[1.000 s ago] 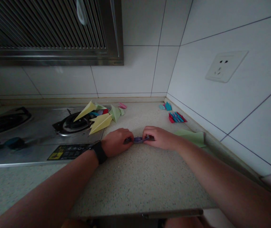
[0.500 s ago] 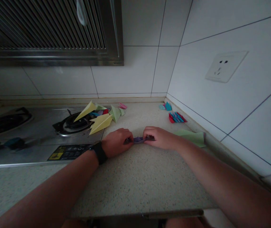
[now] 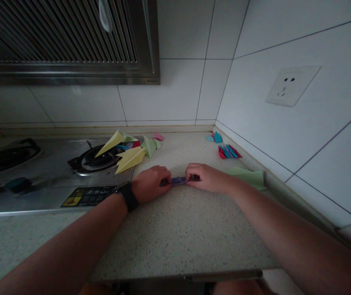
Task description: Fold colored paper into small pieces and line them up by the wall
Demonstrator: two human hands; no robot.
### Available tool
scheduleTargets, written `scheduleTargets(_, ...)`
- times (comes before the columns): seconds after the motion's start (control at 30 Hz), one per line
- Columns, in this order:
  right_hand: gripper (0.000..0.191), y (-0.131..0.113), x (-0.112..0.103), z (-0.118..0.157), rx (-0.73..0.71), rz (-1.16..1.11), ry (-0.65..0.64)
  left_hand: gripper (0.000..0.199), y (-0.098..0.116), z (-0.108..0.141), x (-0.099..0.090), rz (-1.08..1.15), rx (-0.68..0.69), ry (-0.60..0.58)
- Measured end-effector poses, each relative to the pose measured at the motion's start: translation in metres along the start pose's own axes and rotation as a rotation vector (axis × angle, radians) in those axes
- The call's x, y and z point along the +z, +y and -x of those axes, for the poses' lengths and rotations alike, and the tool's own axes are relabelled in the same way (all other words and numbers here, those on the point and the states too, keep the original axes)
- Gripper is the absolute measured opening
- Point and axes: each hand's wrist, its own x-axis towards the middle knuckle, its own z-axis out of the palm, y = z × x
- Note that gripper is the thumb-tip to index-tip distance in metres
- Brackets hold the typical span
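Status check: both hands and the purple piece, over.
Left hand, right hand: pinching purple piece from either side. Middle showing, fold details unclear. Green sheet aside, partly behind right forearm.

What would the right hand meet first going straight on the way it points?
Past the purple piece in its grip, the right hand would likely meet the left hand, which holds the piece's other end; one view leaves depth unsure.

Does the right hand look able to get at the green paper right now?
Probably not just now: the right hand is pinching the purple paper, and its own forearm partly hides the green paper. If it let go, the green paper looks near enough to reach.
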Motion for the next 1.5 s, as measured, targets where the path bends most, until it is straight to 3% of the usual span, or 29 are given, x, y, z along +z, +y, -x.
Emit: scheduleTargets(1.5,0.009,-0.0048,0.0066,-0.0052,0.058,-0.058,0.024,0.017,0.0008,-0.0045,0.0007,0.092,-0.030,-0.026)
